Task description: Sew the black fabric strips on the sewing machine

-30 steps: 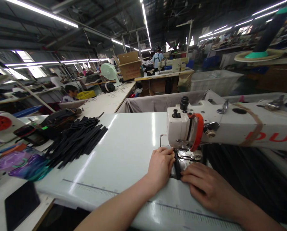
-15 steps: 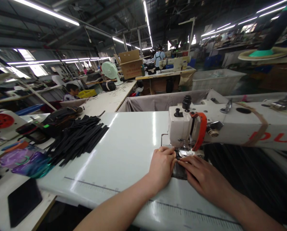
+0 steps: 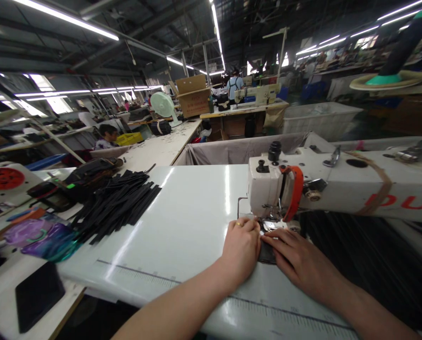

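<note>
Under the head of a white sewing machine (image 3: 265, 186) with an orange guard (image 3: 293, 192) lies a small dark piece of fabric (image 3: 266, 253). My left hand (image 3: 242, 245), a ring on one finger, is closed with bent fingers on the left edge of the piece, close to the presser foot (image 3: 269, 225). From the right, my right hand (image 3: 298, 255) grips the piece near its top, fingertips close to the left hand's. The fingertips and part of the fabric are hidden, and the needle is hard to make out.
A pile of black strips (image 3: 121, 203) lies left on the pale table (image 3: 182, 212), which has a printed ruler along its front. More long black material (image 3: 367, 259) lies at right. A purple-teal bag (image 3: 43, 238) and a dark tablet-like slab (image 3: 39, 295) are at far left.
My left hand has shifted very slightly right and down beside the fabric. The right hand stays nearly in place, and the whole view has moved a little.
</note>
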Available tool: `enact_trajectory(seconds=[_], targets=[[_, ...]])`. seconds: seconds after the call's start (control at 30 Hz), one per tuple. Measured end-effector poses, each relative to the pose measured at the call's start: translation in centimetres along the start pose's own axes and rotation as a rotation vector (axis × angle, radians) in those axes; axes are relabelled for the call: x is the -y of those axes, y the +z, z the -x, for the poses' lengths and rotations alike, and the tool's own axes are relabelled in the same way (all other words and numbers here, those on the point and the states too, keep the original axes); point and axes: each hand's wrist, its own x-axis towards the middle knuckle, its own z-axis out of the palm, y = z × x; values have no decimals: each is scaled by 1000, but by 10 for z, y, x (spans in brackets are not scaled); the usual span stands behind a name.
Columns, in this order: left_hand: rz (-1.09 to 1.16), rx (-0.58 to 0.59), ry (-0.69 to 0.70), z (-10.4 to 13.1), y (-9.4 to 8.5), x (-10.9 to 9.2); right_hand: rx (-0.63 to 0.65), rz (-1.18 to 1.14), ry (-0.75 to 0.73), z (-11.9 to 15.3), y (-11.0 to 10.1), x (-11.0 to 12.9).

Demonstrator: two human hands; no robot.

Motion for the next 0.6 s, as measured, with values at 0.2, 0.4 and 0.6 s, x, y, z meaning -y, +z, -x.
enact_trajectory(seconds=[0.2,0.4,0.6], targets=[[-55,20,-18,-1,1,-2,3,7,0,2,3,-1],[-79,20,-11,0,-1,-4,-9,7,-5,1,1,-2],[-81,23,-3,-2,-2,-3,-6,18,-18,2,2,-1]])
